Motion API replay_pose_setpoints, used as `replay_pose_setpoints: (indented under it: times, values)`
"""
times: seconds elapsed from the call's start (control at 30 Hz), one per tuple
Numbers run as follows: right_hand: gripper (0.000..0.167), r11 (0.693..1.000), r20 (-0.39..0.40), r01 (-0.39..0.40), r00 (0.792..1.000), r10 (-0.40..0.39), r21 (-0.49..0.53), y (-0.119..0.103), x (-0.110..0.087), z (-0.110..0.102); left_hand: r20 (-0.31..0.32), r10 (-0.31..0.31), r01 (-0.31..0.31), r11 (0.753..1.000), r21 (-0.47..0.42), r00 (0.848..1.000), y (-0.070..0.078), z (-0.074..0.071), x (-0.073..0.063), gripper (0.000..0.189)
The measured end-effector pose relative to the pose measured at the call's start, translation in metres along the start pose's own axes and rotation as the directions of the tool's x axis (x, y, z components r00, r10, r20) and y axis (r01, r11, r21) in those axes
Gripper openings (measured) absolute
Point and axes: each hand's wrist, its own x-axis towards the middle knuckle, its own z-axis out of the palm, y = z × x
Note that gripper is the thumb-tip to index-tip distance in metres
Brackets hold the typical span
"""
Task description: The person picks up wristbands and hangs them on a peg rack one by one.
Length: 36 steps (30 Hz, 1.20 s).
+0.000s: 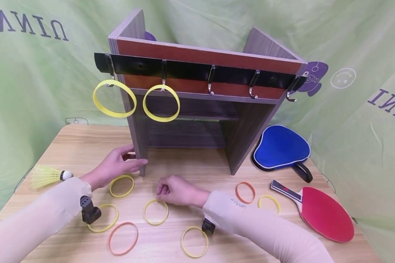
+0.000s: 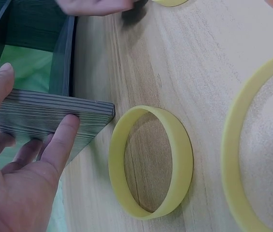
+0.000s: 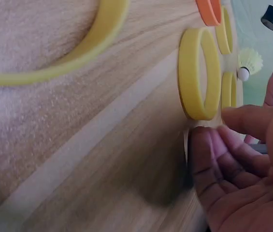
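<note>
In the head view my left hand (image 1: 121, 163) grips the lower front edge of the wooden stand's left side panel (image 1: 139, 146). The left wrist view shows the thumb (image 2: 1, 84) on one face and fingers (image 2: 61, 140) on the other. My right hand (image 1: 181, 190) hovers low over the table, its fingers loosely curled and holding nothing. Just in front of those fingers lies a yellow ring (image 3: 190, 72). Another yellow ring (image 2: 182, 164) lies beside the left hand. Two yellow rings, a left one (image 1: 97, 106) and a right one (image 1: 151, 114), hang on the stand's hooks.
Bare hooks (image 1: 211, 82) continue along the black rail. More yellow and orange rings (image 1: 109, 244) lie on the table (image 1: 85, 137). A shuttlecock (image 1: 49, 176) is at left; a red table tennis bat (image 1: 326, 215) and blue case (image 1: 279, 148) are at right.
</note>
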Motion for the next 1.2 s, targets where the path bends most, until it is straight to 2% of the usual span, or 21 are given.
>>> replay_pose_setpoints:
  times: [0.17, 0.33, 0.53, 0.63, 0.73, 0.8, 0.93, 1.13, 1.2]
  values:
    - [0.006, 0.995, 0.028, -0.027, 0.999, 0.03, -0.099, -0.002, 0.001, 0.006, 0.0, -0.006, 0.006, 1.0, -0.007, 1.0, -0.001, 0.0, 0.0, 0.067]
    - [0.008, 0.986, 0.031, 0.002, 1.0, 0.003, -0.168, -0.003, 0.002, 0.005, -0.001, -0.004, 0.004, 1.0, -0.003, 1.0, 0.001, 0.0, 0.001, 0.067]
    - [0.008, 0.992, 0.021, 0.02, 1.0, -0.018, -0.127, -0.002, 0.0, 0.0, 0.0, -0.004, 0.004, 1.0, -0.009, 1.0, 0.002, 0.001, 0.0, 0.067]
    - [0.008, 0.997, 0.009, 0.007, 1.0, -0.007, -0.073, 0.0, -0.003, -0.003, 0.0, -0.002, 0.002, 1.0, -0.016, 1.0, 0.002, 0.001, 0.0, 0.067]
    - [0.008, 0.996, 0.021, -0.051, 0.999, 0.05, 0.067, 0.001, -0.007, -0.005, 0.002, -0.001, 0.001, 1.0, -0.018, 1.0, 0.002, 0.001, 0.0, 0.068]
    - [0.008, 0.978, 0.035, -0.099, 0.995, 0.094, 0.183, 0.004, -0.01, -0.006, 0.003, -0.002, 0.002, 1.0, -0.017, 1.0, 0.001, 0.001, -0.001, 0.068]
    - [0.007, 0.912, 0.047, -0.155, 0.988, 0.149, 0.381, 0.009, -0.015, -0.007, 0.0, -0.004, 0.004, 1.0, -0.014, 1.0, 0.001, 0.001, -0.001, 0.07]
    - [0.006, 0.816, 0.05, -0.18, 0.982, 0.183, 0.55, 0.016, -0.023, -0.013, -0.003, -0.006, 0.006, 1.0, -0.025, 1.0, 0.0, 0.001, 0.0, 0.068]
    - [0.003, 0.794, 0.044, -0.176, 0.982, 0.185, 0.582, 0.016, -0.027, -0.017, -0.003, -0.005, 0.005, 1.0, -0.03, 1.0, 0.0, 0.002, 0.0, 0.068]
